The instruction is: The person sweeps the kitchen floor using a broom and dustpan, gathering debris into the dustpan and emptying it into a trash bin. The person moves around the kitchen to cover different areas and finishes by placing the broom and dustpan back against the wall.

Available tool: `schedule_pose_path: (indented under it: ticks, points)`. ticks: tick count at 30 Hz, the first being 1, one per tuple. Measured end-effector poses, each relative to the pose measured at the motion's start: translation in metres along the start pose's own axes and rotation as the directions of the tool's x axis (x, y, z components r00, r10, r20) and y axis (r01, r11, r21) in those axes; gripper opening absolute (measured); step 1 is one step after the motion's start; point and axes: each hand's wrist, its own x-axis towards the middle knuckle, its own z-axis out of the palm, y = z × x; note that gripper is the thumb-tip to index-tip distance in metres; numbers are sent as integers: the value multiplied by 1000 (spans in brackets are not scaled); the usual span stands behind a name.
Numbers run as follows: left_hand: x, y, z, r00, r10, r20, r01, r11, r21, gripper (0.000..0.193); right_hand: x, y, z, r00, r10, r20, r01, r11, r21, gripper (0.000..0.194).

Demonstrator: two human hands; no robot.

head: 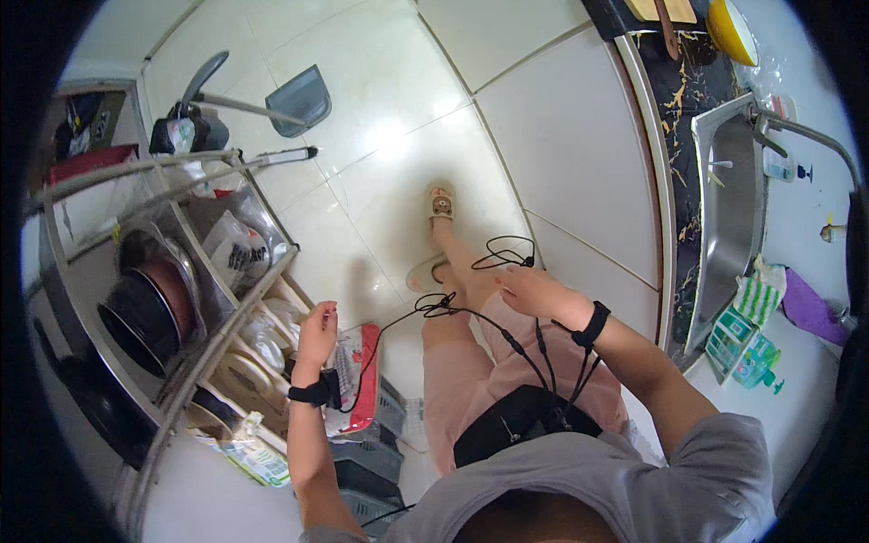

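My left hand [317,339] hangs beside the metal rack [224,332], above a red-edged package [363,380]. Its fingers curl loosely, and I see nothing in them. In front of my right thigh is my right hand [540,293], also holding nothing that I can see, its fingers loosely bent. Black bands circle both wrists: one left wristband [316,392] and one right wristband [592,324]. Thin black cables [506,332] run from the bands to a black waist pouch [526,424], with looped bundles near my knees.
Pans [146,315] and bagged goods [237,251] fill the rack at left. A long-handled dustpan [299,102] stands on the tiled floor [380,75] ahead. At right, a steel sink [733,190] is set in a dark counter [682,170], with a green soap bottle [757,363] nearby. Grey baskets [370,448] stand below left.
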Motion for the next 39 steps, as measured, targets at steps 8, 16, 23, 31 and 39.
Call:
schedule_pose_path:
  ticks: [8,16,23,31,39]
  points:
    - [72,57,-79,996,27,-89,-19,996,88,20,37,31,-43,1000,-17,-25,19,993,119,25]
    - [106,76,-166,857,17,-515,-4,1000,26,36,63,38,-76,999,23,-40,-22,999,35,25]
    - [163,25,-265,509,-386,-769,-115,855,-506,54,102,-21,-129,998,37,-45,-33,995,89,20]
    - [223,-44,-401,-141,-671,-728,-114,741,-662,69,173,-128,-176,990,113,-82,-101,986,133,18]
    - [222,-43,-368,641,-417,-645,-148,757,-636,21,367,-315,-230,570,-692,-443,495,719,-488,36]
